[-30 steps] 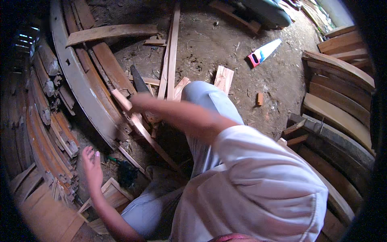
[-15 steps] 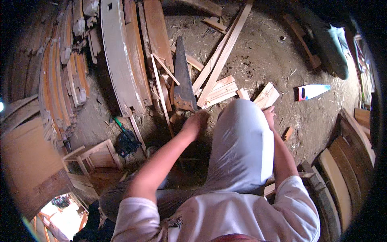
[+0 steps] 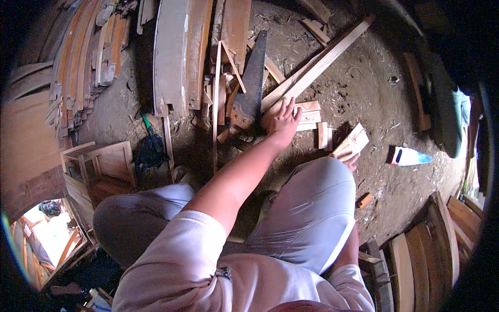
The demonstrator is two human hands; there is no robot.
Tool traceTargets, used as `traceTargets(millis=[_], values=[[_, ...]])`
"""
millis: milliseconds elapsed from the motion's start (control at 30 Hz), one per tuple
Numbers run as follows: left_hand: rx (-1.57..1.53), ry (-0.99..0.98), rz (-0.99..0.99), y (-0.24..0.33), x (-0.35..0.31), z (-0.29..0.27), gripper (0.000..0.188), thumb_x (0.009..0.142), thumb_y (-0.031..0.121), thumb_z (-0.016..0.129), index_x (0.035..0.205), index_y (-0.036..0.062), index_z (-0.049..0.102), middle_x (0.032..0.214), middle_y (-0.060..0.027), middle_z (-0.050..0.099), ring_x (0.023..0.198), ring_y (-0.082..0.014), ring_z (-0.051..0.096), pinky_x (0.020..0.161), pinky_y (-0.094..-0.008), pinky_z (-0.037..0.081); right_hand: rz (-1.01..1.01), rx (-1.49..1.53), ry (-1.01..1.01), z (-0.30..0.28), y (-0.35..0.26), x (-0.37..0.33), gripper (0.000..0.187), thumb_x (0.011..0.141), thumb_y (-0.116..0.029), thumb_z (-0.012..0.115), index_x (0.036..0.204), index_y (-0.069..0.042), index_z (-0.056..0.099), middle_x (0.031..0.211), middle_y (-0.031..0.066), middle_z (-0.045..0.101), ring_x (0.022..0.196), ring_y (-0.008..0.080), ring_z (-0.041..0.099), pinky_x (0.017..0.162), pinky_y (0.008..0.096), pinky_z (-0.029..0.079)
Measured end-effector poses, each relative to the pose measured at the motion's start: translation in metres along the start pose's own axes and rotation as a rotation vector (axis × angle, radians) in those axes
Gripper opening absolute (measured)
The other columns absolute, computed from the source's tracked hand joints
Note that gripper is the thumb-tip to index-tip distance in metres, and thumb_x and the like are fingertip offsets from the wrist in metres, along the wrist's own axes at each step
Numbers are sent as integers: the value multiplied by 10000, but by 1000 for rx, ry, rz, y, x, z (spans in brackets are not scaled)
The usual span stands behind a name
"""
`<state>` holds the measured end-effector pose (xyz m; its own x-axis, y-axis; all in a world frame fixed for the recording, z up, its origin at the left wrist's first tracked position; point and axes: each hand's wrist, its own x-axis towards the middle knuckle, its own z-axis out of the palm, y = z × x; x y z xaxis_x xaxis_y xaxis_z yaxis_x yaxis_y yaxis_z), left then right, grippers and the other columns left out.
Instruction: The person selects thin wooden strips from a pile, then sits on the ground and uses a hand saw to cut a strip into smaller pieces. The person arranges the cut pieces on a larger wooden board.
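Left hand (image 3: 283, 120) reaches wood offcuts (image 3: 306, 117) beside a handsaw (image 3: 250, 86).

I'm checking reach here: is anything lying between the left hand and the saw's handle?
Nothing visible. The left hand rests on a wood block just right of the saw handle, with only bare dirt and small scraps between them.

White short-sleeved shirt, light grey-blue trousers, bare forearms

At 12 o'clock I see 2 long curved planks (image 3: 179, 54) lying on the dirt floor (image 3: 364, 83). A small wooden frame (image 3: 99, 164) sits at 9 o'clock, a white-and-blue pointed tool (image 3: 408, 156) at 3 o'clock, stacked curved boards (image 3: 426, 260) at 4.
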<state>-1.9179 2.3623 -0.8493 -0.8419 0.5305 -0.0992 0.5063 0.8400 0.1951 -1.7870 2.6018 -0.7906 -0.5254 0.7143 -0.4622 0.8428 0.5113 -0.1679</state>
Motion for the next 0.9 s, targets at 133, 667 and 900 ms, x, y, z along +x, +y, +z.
traceTargets(millis=[133, 667, 900], values=[[-58, -208, 147, 18, 27, -54, 938, 726, 78, 719, 1531, -5, 245, 1428, -379, 441, 1474, -510, 208, 1227, -604, 74, -248, 457, 87, -14, 96, 41, 1175, 827, -445, 788, 1560, 75, 32, 1342, 409, 481, 1174, 422, 594, 969, 472, 511], [-1052, 477, -42, -52, 10, -388, 1400, 643, 465, 900, 1497, -155, -21, 1551, -382, 159, 1466, -430, 229, 1246, -402, 169, -323, 1229, 32, -173, 58, -6, 364, 954, -236, 615, 1290, -112, 552, 1114, 69, 570, 973, 250, 575, 870, 422, 568], [-939, 696, -206, -194, -168, -521, 1039, 690, 475, 902, 1369, -95, 361, 1315, -231, 519, 1220, -308, 532, 1069, -397, 429, -569, 1375, -40, -242, -44, -33, 425, 974, -226, 588, 1362, -87, 484, 1266, 163, 544, 1152, 338, 554, 977, 535, 546]])
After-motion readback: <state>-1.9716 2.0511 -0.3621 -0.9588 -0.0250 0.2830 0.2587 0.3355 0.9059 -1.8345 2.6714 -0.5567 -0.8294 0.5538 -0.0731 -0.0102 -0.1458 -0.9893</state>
